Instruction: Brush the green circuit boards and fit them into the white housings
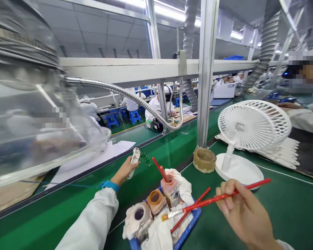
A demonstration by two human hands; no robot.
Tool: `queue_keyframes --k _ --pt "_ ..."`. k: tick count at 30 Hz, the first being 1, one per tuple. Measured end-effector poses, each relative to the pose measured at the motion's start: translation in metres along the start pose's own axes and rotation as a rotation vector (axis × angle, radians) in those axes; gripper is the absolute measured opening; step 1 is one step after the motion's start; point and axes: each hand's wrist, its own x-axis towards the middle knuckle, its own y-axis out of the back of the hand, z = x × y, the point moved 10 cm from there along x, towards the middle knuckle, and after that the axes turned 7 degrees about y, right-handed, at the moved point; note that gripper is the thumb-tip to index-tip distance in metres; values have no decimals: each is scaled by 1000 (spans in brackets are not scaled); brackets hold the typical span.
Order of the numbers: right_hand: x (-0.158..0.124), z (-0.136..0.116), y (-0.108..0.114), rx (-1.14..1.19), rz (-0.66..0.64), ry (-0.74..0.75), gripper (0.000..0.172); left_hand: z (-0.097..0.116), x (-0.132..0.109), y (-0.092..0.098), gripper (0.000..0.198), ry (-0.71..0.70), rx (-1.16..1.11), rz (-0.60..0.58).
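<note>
A slim white plastic holder (134,162) is gripped by the left hand (124,171), a green circuit board (145,159) kept raised just beyond it, left of a shallow blue tray (195,215). A red-handled brush (224,197) is pinched pencil-fashion by the right hand (243,211), right of the tray, where three cloth-wrapped jars (155,202) and two further red brushes (190,210) are kept together.

A white desk fan (253,126) stands beside a tape roll (205,159).

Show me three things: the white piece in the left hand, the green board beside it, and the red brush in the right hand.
White piece (134,163): head view, on its middle.
Green board (145,158): head view, on its face.
Red brush (253,184): head view, on the handle's end.
</note>
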Motion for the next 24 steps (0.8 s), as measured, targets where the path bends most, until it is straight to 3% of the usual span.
queue_keyframes --k 4,7,10,13,16,20,24 --pt "-1 -1 7 -40 2 -9 21 -8 -101 33 38 24 -326 87" --pt "-6 -6 -5 -80 -81 15 14 -9 -186 45 39 87 -527 154" --pt "-17 -18 -39 -131 -267 59 10 -13 -264 36 39 258 -868 199" --pt "-36 -42 -78 -222 -454 177 7 -9 -323 11 34 414 -1018 190" --pt "-57 -66 -109 -368 -630 314 11 -5 -357 -14 34 508 -1100 126" --pt "-85 -73 -138 -574 -895 362 21 -1 -377 -32 27 534 -1172 48" --pt "-94 -76 -156 -619 -947 379 17 2 -380 -37 21 526 -1197 3"
